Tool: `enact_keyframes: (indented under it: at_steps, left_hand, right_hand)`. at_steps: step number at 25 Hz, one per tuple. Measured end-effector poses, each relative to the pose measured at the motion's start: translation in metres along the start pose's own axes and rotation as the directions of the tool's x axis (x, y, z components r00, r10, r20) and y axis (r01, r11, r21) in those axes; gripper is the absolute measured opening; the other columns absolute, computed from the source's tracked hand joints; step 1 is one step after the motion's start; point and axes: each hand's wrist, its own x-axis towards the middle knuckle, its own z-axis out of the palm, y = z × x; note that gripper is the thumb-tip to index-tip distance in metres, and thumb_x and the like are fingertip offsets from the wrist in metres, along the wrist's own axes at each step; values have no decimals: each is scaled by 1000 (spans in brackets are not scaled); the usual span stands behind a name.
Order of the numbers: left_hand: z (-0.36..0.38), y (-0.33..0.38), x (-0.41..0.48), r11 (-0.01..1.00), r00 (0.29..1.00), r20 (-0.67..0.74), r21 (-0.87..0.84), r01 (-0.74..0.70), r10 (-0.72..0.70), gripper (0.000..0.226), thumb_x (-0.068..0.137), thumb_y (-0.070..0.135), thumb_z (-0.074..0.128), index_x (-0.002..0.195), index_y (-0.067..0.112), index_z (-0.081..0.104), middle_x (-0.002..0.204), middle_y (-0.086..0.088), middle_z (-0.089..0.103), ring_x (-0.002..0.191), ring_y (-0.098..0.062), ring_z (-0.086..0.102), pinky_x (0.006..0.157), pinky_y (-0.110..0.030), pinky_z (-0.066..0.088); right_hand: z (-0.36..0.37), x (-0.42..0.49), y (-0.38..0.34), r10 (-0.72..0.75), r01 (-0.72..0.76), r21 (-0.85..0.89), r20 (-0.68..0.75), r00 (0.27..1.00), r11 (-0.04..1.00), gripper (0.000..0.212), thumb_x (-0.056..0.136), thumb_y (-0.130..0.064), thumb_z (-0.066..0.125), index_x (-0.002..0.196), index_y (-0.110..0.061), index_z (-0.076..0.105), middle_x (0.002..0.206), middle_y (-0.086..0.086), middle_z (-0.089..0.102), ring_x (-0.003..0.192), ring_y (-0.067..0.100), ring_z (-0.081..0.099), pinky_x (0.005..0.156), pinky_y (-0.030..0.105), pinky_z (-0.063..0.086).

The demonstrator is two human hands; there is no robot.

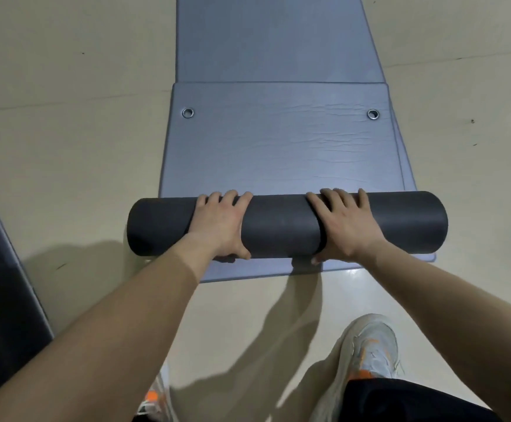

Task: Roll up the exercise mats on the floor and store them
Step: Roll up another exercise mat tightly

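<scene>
While atop mat roll (281, 226), both hands (220, 223) (344, 225).

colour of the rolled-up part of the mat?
The roll is plain dark charcoal; the head view shows it.

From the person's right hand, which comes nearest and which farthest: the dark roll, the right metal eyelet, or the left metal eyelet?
From the right hand:
1. dark roll, directly under the hand, touching it.
2. right eyelet, ahead on the grey mat.
3. left eyelet, ahead and across to the left.
</scene>
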Motion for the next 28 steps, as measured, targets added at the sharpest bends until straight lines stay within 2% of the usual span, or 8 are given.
enact_keyframes:
  at_steps: [5,10,12,15,17,20,24,28]
  left_hand:
    - [-14,-2,-12,999,994,96,2,-44,44,119,48,74,78,147,32,29,134,0,54,115,-30,56,101,-46,43]
    - [0,7,-72,992,931,353,-115,-57,94,120,44,70,84,147,35,32,125,4,58,109,-26,60,89,-43,51]
    - [5,14,-81,989,909,405,-142,-40,95,124,43,68,87,149,35,31,126,5,58,111,-26,59,90,-42,51]
    - [-6,10,-74,972,881,466,-234,34,81,126,40,63,91,149,38,35,129,8,60,113,-24,60,93,-41,51]
    - [-10,12,-80,971,941,338,-221,91,-12,113,48,64,90,147,39,40,136,10,57,123,-24,55,102,-42,44]
    - [4,33,-107,980,978,-87,-68,185,-190,74,89,63,59,150,25,38,156,-2,41,142,-32,35,113,-48,28]
    - [18,30,-75,988,988,51,-49,147,-145,139,62,90,60,160,14,-3,169,-12,-5,153,-43,-5,120,-62,3]
    - [0,-5,-18,991,1000,10,-137,15,-14,138,55,90,64,160,21,7,169,-3,13,155,-33,8,124,-55,8]
  right_hand:
    - [-10,-8,-13,17,-17,9,52,998,1000,113,49,-78,75,142,-34,27,126,3,50,109,32,55,96,50,46]
    - [-1,-71,-41,-49,14,139,251,967,990,117,52,-77,80,148,-37,27,132,2,52,118,29,55,107,52,42]
    - [10,-98,-54,35,-63,140,195,980,988,132,54,-76,82,158,-32,13,147,4,44,138,30,43,119,63,26]
    - [32,-132,-76,128,-142,98,143,981,985,153,56,-75,85,160,-30,-17,168,14,5,158,35,1,120,70,5]
    - [28,-118,-69,100,-127,141,188,977,982,154,54,-79,83,159,-33,-20,170,12,-4,158,35,-8,121,70,1]
    - [-5,-61,-42,79,-128,236,208,975,963,150,50,-84,81,160,-38,-10,171,9,3,158,32,-7,122,65,3]
    - [-12,-46,-38,130,-107,242,-83,988,964,120,63,-78,77,158,-29,23,164,14,27,154,36,15,121,59,13]
    - [26,-40,-37,96,-98,-11,-120,988,995,141,54,-69,85,161,-24,5,164,18,24,151,43,19,116,70,11]
